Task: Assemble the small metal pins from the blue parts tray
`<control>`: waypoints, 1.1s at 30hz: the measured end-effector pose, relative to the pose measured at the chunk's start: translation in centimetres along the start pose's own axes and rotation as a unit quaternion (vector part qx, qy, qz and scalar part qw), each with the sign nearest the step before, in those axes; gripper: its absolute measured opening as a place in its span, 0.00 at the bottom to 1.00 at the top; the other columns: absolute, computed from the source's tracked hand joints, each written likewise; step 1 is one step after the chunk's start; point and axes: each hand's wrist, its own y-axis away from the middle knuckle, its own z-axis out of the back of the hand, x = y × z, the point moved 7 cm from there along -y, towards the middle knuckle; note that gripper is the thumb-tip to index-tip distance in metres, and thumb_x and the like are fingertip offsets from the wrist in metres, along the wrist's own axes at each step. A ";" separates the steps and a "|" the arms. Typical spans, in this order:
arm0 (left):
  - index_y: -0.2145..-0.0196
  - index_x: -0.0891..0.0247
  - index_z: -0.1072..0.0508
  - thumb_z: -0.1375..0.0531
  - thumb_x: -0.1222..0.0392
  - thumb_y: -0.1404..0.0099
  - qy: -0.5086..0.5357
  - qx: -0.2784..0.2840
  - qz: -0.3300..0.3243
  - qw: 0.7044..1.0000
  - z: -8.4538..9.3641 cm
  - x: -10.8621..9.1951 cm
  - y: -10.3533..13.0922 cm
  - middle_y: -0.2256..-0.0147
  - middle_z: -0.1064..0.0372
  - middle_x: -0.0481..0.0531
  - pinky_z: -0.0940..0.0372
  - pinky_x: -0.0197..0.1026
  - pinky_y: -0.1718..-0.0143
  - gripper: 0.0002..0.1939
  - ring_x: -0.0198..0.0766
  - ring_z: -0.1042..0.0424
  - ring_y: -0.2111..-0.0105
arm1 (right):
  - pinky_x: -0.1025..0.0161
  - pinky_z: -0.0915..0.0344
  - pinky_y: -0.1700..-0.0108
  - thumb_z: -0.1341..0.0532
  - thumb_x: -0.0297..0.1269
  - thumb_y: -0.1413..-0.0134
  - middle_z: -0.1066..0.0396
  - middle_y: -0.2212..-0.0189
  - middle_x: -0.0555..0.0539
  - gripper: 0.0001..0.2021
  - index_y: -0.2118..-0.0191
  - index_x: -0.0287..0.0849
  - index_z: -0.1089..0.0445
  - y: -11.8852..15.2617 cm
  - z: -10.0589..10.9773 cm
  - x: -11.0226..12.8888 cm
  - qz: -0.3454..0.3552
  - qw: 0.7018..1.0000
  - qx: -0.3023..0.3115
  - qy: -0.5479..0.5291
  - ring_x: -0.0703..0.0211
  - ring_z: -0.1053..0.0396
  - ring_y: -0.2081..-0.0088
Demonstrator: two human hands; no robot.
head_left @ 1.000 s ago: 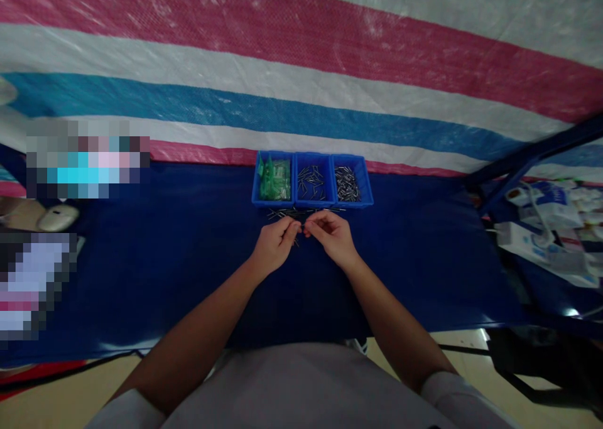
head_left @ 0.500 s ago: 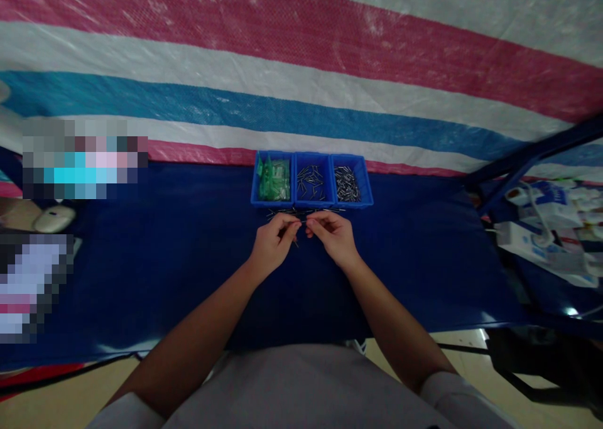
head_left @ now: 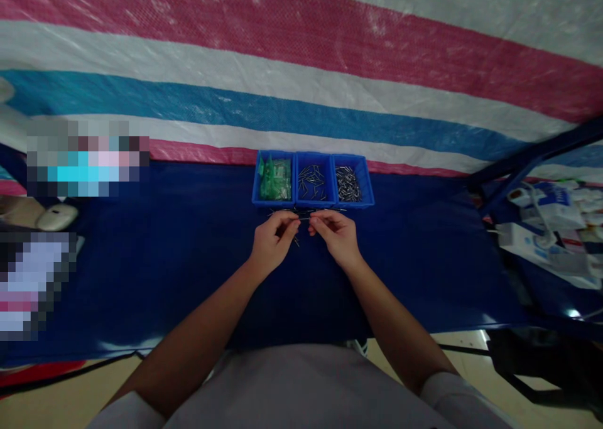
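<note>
A thin metal pin (head_left: 304, 218) spans the small gap between my two hands. My left hand (head_left: 277, 239) pinches its left end between thumb and forefinger. At the other end, my right hand (head_left: 334, 234) has its thumb and fingertips closed on the pin. Just beyond the fingers lie several dark thin rods (head_left: 335, 210) in a row on the blue table. One more small rod (head_left: 296, 242) is beside my left fingertips. Behind them stand three joined blue bins: the left bin (head_left: 255, 184) holds green packets, the middle bin (head_left: 315, 201) loose pins, the right bin (head_left: 367, 184) many short metal pieces.
The blue table (head_left: 155, 247) runs up to a striped sheet (head_left: 301, 58). At the left are a mouse (head_left: 57, 217) and blurred-out items. A white power strip (head_left: 532, 244) and other goods lie at the right, past a blue metal frame (head_left: 532, 159).
My hands have moved slightly apart, my right hand a little to the right, so more of the pin shows between them.
</note>
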 end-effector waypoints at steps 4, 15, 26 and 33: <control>0.65 0.62 0.28 0.43 0.56 0.31 -0.013 0.006 -0.004 1.000 0.1 -0.3 0.0 0.73 0.27 0.47 0.34 0.33 0.72 0.08 0.30 0.29 0.76 | 0.62 0.28 0.68 0.29 0.44 0.54 0.25 0.76 0.51 0.12 0.66 0.43 0.24 0.0 -0.1 0.0 -0.007 1.000 0.009 -0.004 0.64 0.28 0.75; 0.59 0.63 0.27 0.41 0.54 0.33 0.007 0.018 -0.006 1.000 -0.1 -0.1 0.0 0.73 0.25 0.46 0.34 0.32 0.73 0.10 0.30 0.27 0.76 | 0.63 0.28 0.68 0.29 0.44 0.55 0.26 0.77 0.51 0.12 0.66 0.43 0.24 0.2 -0.6 0.0 -0.014 0.999 0.022 -0.020 0.65 0.29 0.76; 0.71 0.63 0.27 0.44 0.55 0.31 -0.004 0.047 -0.015 0.999 -0.2 -0.7 -0.1 0.77 0.27 0.47 0.35 0.33 0.73 0.13 0.31 0.28 0.77 | 0.63 0.28 0.69 0.28 0.45 0.56 0.26 0.77 0.52 0.13 0.67 0.43 0.24 0.1 -0.8 -0.1 -0.027 0.998 0.040 -0.027 0.65 0.29 0.76; 0.70 0.63 0.26 0.43 0.52 0.31 0.002 0.040 -0.006 0.999 -0.2 -0.6 -0.1 0.78 0.28 0.46 0.37 0.32 0.75 0.14 0.30 0.31 0.79 | 0.63 0.28 0.68 0.29 0.45 0.54 0.26 0.76 0.52 0.12 0.66 0.43 0.24 0.4 -1.1 -0.1 -0.023 0.998 0.050 -0.020 0.65 0.29 0.75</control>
